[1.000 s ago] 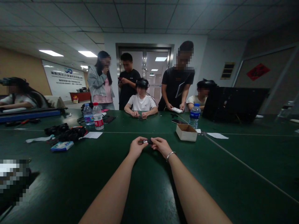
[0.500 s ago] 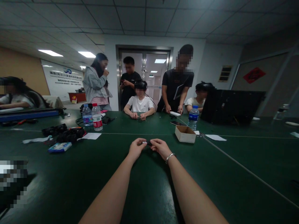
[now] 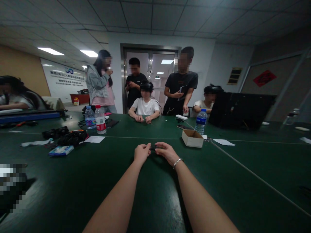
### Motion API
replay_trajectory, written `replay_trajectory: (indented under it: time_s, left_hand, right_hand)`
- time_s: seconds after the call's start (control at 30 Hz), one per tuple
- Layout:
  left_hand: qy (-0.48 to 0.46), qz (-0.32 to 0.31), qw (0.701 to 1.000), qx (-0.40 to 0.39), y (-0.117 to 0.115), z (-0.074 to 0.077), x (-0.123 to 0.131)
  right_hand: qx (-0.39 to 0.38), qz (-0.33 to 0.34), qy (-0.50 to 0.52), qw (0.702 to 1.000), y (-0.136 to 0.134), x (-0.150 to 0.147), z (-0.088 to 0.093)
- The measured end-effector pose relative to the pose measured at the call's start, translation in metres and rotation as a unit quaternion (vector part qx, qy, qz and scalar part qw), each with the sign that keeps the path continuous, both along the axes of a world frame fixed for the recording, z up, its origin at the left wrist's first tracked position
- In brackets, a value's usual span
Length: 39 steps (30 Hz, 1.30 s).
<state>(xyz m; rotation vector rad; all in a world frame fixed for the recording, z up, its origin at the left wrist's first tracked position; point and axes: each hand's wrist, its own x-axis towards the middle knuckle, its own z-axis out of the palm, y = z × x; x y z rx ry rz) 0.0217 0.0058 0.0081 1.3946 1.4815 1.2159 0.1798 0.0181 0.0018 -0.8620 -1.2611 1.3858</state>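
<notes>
My left hand (image 3: 142, 152) is closed in a pinch over the table, thumb and fingertips on one end of a small dark object (image 3: 153, 148). My right hand (image 3: 167, 152), a silvery bracelet at its wrist, has its thumb and curled fingers at the other end. Its fingers look looser than the left hand's. Fingers cover much of the small piece, so its kind cannot be made out. Both forearms reach forward across the green table (image 3: 155, 181).
An open cardboard box (image 3: 192, 139) stands right of my hands, near a blue-capped water bottle (image 3: 201, 121). Leftward are a blue packet (image 3: 61, 150), black gear (image 3: 73, 137), a paper sheet (image 3: 94, 139) and a red-capped bottle (image 3: 100, 119). Several people are across the table.
My right fingers have loosened and lifted slightly. The pale part beside my left fingertips no longer shows. Across the table, the standing person at right has straightened and let go of a white object.
</notes>
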Motion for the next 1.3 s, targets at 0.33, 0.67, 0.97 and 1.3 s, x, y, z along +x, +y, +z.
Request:
replay_trajectory:
  time_s: [0.33,0.67,0.97,1.3]
  left_hand:
    - [-0.041,-0.017,0.999,0.017,0.006,-0.005,0.001]
    - [-0.186,-0.098,0.978,0.014,0.012,-0.013,-0.004]
    - [-0.226,-0.129,0.965,0.026,0.008,-0.011,-0.009]
    - [-0.221,-0.137,0.965,0.031,0.005,-0.009,-0.010]
  right_hand:
    - [0.004,-0.006,-0.011,1.000,0.001,-0.001,-0.001]
    - [-0.016,-0.003,0.006,1.000,0.001,0.001,-0.001]
    - [-0.001,-0.006,0.018,1.000,-0.002,0.001,0.002]
    - [0.003,0.000,0.005,1.000,0.000,0.000,0.000]
